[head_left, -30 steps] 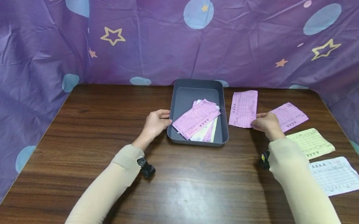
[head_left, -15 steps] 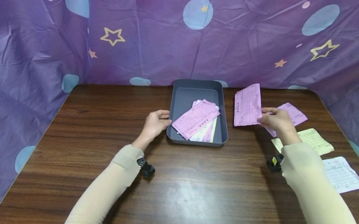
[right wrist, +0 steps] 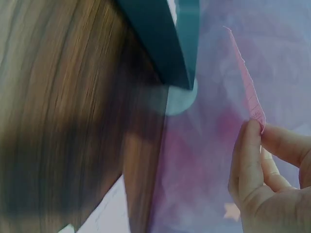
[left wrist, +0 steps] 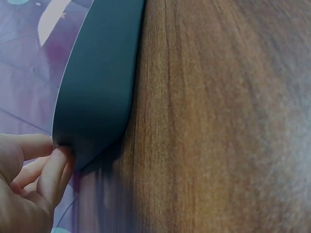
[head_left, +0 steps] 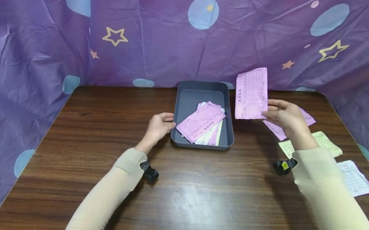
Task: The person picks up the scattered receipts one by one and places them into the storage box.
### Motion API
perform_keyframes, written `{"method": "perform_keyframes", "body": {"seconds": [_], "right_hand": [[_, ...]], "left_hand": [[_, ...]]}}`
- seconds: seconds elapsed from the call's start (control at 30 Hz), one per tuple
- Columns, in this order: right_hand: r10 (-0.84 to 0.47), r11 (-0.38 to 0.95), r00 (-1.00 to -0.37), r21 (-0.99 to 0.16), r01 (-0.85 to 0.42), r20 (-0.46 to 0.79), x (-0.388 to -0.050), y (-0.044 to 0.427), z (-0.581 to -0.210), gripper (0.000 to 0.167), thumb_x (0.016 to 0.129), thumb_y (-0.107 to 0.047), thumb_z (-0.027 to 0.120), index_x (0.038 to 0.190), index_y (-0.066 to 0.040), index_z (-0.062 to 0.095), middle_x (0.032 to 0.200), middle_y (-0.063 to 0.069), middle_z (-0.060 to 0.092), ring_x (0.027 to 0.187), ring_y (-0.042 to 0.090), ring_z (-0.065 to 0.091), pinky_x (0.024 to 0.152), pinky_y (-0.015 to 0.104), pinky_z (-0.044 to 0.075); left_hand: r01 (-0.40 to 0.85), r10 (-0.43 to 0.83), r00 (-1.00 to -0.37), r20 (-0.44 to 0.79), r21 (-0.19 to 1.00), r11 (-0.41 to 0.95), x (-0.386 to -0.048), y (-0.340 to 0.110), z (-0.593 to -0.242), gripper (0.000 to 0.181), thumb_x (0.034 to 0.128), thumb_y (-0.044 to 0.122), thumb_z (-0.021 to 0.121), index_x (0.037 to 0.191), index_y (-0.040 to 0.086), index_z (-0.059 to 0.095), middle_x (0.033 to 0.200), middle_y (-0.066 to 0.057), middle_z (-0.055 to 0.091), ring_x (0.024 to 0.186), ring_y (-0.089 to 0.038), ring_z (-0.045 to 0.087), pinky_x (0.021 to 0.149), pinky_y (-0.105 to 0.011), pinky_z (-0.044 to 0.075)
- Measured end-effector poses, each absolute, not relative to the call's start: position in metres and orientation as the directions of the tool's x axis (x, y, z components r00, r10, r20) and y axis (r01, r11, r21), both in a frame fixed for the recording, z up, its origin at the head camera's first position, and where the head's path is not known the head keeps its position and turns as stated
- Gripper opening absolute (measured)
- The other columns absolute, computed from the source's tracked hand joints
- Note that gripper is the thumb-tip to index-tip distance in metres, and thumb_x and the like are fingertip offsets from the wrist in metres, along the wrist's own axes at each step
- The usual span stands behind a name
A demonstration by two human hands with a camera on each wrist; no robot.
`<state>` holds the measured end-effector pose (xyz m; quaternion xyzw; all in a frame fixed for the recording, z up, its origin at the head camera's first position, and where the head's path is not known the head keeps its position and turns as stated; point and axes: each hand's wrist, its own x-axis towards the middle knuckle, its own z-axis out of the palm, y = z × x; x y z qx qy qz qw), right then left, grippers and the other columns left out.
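A dark grey tray [head_left: 189, 93] holds several overlapping slips, with a pink slip [head_left: 200, 122] on top. My left hand [head_left: 158, 128] pinches the tray's left wall near its front corner; in the left wrist view, the thumb and fingers of that hand [left wrist: 36, 174] close on the tray edge [left wrist: 97, 87]. Right of the tray, my right hand [head_left: 289, 120] pinches a raised pink slip [head_left: 252, 94] by its lower right corner, above the table. The right wrist view shows this slip [right wrist: 249, 90] nearly edge-on between the thumb and fingers of the hand [right wrist: 272, 170].
On the right of the wooden table [head_left: 105, 130] lie another pink slip [head_left: 276, 130], partly behind my right hand, a yellow slip [head_left: 328, 143] and a white slip [head_left: 356, 179] partly under my forearm. A purple patterned cloth [head_left: 164, 37] hangs behind the table.
My right hand has lifted the pink slip off the table, so it now hangs upright, slightly nearer the tray's back right. My left hand and the tray have stayed in place.
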<state>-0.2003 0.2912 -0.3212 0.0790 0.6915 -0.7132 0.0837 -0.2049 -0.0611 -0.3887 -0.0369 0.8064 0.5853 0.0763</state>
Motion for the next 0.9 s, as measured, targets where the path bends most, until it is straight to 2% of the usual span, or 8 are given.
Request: {"method": "perform_keyframes", "body": {"seconds": [0.23,0.4,0.47,0.9], "right_hand": [[-0.036,0.147,-0.973,-0.964,0.22,-0.227,-0.201,0.256,-0.323,0.032,0.087,0.01,0.056,0.113,-0.006,0.049,0.07,-0.018,0.063,0.068,-0.005,0.06,0.064,0.011,0.055],[-0.071,0.198,-0.968,-0.954,0.223,-0.241,-0.2,0.233,-0.33,0.049,0.086,0.01,0.056,0.132,0.012,0.038,0.068,-0.02,0.061,0.066,-0.006,0.059,0.064,0.01,0.055],[-0.081,0.213,-0.967,-0.952,0.222,-0.243,-0.199,0.226,-0.333,0.055,0.086,0.011,0.056,0.135,0.016,0.033,0.068,-0.019,0.06,0.065,-0.006,0.058,0.063,0.01,0.055],[-0.125,0.293,-0.962,-0.935,0.198,-0.243,-0.196,0.191,-0.349,0.054,0.082,0.013,0.057,0.133,0.018,0.038,0.071,-0.012,0.055,0.062,-0.006,0.054,0.061,0.01,0.054]], "left_hand": [[-0.128,0.027,-0.989,-0.145,0.936,0.329,-0.205,-0.061,-0.39,0.04,0.0866,-0.003,0.059,0.127,-0.006,0.057,0.122,-0.025,0.063,0.099,-0.027,0.066,0.084,-0.034,0.06],[-0.12,0.023,-0.99,-0.136,0.933,0.339,-0.206,-0.061,-0.391,0.04,0.0857,-0.003,0.06,0.126,-0.006,0.058,0.121,-0.025,0.064,0.09,-0.021,0.067,0.08,-0.031,0.061],[-0.123,0.022,-0.99,-0.138,0.933,0.337,-0.206,-0.061,-0.391,0.04,0.0856,-0.003,0.06,0.125,-0.006,0.058,0.121,-0.025,0.064,0.089,-0.02,0.066,0.079,-0.03,0.061],[-0.13,0.018,-0.989,-0.145,0.932,0.337,-0.205,-0.061,-0.391,0.04,0.0861,-0.002,0.06,0.126,-0.006,0.058,0.122,-0.024,0.064,0.1,-0.031,0.068,0.083,-0.033,0.06]]}}
